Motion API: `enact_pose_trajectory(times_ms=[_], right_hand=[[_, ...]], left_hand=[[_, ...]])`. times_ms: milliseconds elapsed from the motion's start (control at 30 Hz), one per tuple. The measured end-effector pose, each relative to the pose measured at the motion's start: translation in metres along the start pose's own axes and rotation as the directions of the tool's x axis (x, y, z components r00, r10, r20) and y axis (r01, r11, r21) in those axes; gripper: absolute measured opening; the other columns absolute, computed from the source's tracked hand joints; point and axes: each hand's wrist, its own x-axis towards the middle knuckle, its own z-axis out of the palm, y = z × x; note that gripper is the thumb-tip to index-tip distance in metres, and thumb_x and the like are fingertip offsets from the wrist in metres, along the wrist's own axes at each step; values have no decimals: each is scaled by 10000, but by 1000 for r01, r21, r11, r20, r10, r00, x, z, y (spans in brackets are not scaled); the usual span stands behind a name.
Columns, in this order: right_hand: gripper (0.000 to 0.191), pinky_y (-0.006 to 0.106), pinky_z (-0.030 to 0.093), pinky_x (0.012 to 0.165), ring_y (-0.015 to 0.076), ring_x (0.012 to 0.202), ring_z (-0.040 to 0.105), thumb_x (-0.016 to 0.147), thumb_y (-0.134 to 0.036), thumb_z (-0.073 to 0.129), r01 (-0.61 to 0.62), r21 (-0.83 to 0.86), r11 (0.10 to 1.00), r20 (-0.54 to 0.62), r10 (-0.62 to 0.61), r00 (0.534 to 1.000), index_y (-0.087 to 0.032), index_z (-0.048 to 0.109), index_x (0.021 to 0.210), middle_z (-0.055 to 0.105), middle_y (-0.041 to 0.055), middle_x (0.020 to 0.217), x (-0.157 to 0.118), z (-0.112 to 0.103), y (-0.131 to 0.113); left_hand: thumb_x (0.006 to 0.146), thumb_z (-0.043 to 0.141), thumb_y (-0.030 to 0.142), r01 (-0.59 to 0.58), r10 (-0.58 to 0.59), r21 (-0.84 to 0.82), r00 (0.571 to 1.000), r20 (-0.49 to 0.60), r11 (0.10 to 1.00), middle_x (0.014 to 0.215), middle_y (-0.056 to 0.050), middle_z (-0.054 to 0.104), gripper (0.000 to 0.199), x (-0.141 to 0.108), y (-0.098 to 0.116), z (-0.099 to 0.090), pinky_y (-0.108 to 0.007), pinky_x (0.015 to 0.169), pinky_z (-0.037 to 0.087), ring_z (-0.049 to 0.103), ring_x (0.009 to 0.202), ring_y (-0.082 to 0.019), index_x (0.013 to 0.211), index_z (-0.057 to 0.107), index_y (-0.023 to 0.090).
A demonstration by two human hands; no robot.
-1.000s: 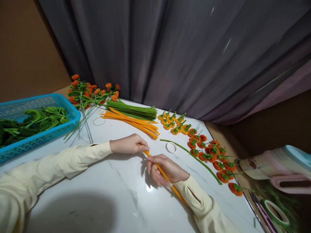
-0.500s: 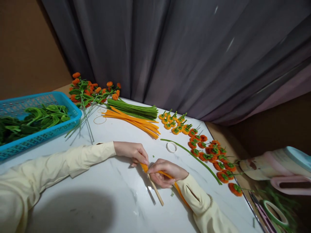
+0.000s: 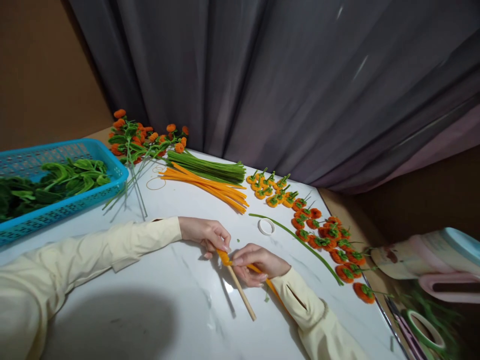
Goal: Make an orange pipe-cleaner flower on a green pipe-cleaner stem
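My left hand [image 3: 207,234] pinches the upper end of a thin wooden stick [image 3: 243,296], where orange pipe cleaner is coiled round it. The stick slants down to the right, its lower end free above the table. My right hand [image 3: 261,262] is closed on the loose length of the orange pipe cleaner [image 3: 275,291], thumb and finger close to the coil. That length runs through the palm and back along my right sleeve. Beyond my right hand, a single green pipe cleaner [image 3: 300,240] and a white tape ring [image 3: 266,227] lie on the table.
Orange pipe cleaners [image 3: 210,187] and green ones [image 3: 210,169] lie in bundles behind. Small yellow flower heads [image 3: 273,199] and orange ones [image 3: 330,231] spread rightward. A blue basket [image 3: 108,192] of leaves stands left, near finished flowers [image 3: 137,135]. A large cup [image 3: 408,255] is right.
My right hand has drawn slightly away from the stick and opened a small gap to my left hand. More of the orange coil shows at the stick's top.
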Motion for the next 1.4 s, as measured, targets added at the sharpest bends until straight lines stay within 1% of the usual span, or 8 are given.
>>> enact_pose_trajectory(times_ms=[300,533,700,833,933,1000,1200,1400], right_hand=[[266,172,179,275,35,252,315,791,-303,552,103,-67,992,-48,-106,993,-96,580,626,545,-1,416,-2,7,-1],[341,181,278,347,46,322,383,875,-405,513,221,-230,948,-184,-266,946,-123,533,685,561,-7,491,-8,14,-5],[361,188,282,342,57,341,390,903,-496,427,276,-419,865,-295,-418,859,-162,486,781,545,-24,544,-1,14,-1],[374,207,261,345,61,327,352,917,-510,374,232,-576,784,-438,-536,722,-178,475,778,502,-37,511,10,11,10],[403,218,286,375,65,335,360,932,-493,345,165,-674,720,-488,-601,633,-181,463,706,485,-31,475,15,11,15],[407,218,294,381,64,328,359,933,-482,347,154,-681,716,-505,-611,609,-181,461,684,485,-30,456,15,12,16],[357,183,182,281,57,258,327,889,-495,409,252,-425,869,-573,-474,668,-177,466,736,519,-38,438,17,10,15],[339,157,196,246,66,238,360,835,-484,485,357,-211,910,-552,-413,725,-163,477,723,554,-17,427,20,8,13]], left_hand=[[687,722,310,-20,23,-105,1000,21,994,406,77,297,239,1,0,3,-230,441,372,206,392,-58,615,567,143],[791,626,234,-60,85,-380,995,51,923,418,93,173,201,0,-1,0,-219,455,349,176,409,-66,640,547,127],[855,525,161,-154,130,-554,988,-83,818,452,93,175,205,5,-4,-2,-191,489,367,129,419,-57,654,524,123],[894,479,161,-232,146,-613,971,-188,755,469,98,203,192,11,-9,-3,-183,549,398,127,411,-43,719,539,109],[895,497,188,-276,159,-595,957,-242,755,487,97,222,177,13,-10,0,-192,616,415,154,419,-36,741,538,111],[887,529,231,-304,177,-533,945,-277,790,498,100,221,144,13,-10,3,-192,623,402,166,431,-38,800,555,121],[823,596,446,-380,275,-182,861,-427,907,531,86,299,400,11,-7,16,-225,617,359,290,497,-64,1092,578,151],[741,626,539,-367,326,26,791,-518,930,771,-28,554,510,15,-8,19,-232,580,337,423,599,-81,1017,639,110]])
